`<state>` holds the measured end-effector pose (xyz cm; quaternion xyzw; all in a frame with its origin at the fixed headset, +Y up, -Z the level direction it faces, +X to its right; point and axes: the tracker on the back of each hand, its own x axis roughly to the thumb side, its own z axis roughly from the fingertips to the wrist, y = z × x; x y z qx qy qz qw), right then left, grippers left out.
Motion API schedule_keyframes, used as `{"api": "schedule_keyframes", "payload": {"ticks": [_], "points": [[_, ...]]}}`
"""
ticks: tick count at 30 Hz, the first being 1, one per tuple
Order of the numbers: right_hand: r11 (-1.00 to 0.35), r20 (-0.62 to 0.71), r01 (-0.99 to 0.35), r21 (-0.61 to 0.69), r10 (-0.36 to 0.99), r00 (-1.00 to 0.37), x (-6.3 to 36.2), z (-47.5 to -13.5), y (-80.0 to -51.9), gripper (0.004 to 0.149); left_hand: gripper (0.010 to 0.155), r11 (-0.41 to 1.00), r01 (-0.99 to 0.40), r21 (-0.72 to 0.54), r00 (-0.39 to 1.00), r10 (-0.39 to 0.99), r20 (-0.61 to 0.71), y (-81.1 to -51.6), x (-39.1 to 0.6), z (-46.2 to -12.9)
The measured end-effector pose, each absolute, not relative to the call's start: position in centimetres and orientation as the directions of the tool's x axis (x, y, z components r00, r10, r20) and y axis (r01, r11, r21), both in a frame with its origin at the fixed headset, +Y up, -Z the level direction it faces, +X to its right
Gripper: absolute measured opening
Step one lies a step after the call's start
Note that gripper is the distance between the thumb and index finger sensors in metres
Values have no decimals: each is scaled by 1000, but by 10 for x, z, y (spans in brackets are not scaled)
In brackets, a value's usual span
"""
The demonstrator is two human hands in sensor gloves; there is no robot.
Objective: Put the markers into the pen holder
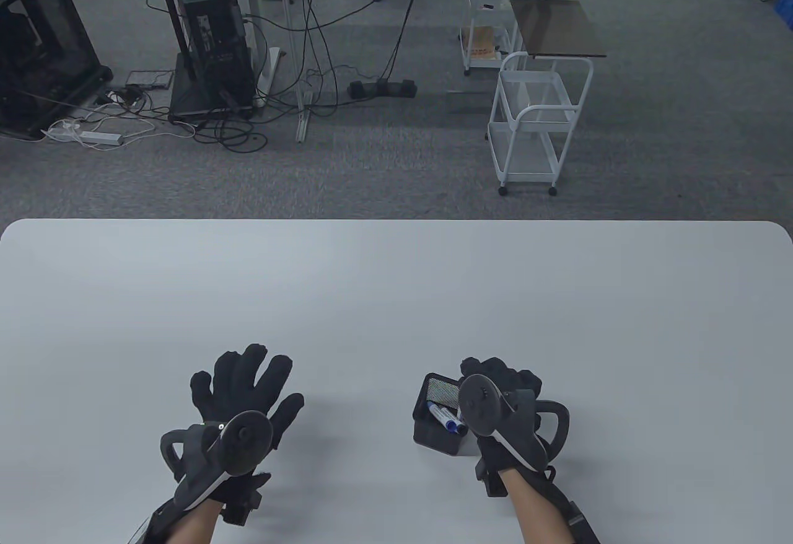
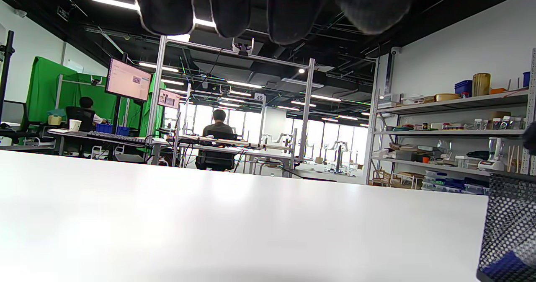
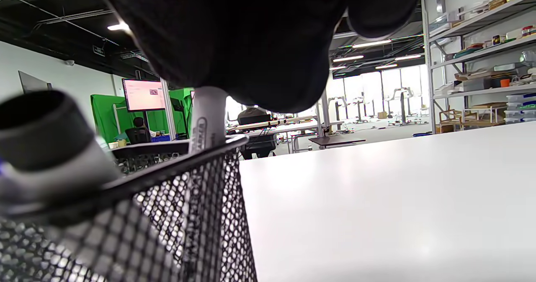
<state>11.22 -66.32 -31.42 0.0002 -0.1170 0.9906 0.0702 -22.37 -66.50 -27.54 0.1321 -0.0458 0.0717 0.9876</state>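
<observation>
The pen holder [image 3: 201,215] is black metal mesh; the table [image 1: 396,296] smooth, faintly glossy white; the gloves [image 1: 248,383] matt black cloth.

"49" on white sign [image 2: 259,97] on frame post; marker print unreadable.

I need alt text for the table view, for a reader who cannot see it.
On a white table, a gloved right hand is at a black mesh pen holder with blue-capped markers inside. The left hand lies spread and holds nothing.
</observation>
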Motion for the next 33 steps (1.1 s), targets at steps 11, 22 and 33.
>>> {"api": "schedule_keyframes", "payload": {"ticks": [11,22,33], "points": [[-966,8,-142,-214,144,-990,113,-317,-666,36,62,955,-156,254,985,132,108,-666,-224,-276],[-967,10,-148,-208,149,-989,111,-316,-666,43,62,956,-154,251,986,131,107,-666,-224,-276],[-951,-13,-126,-281,135,-991,105,-309,-644,50,62,952,-163,258,984,137,116,-666,-225,-276]]}}
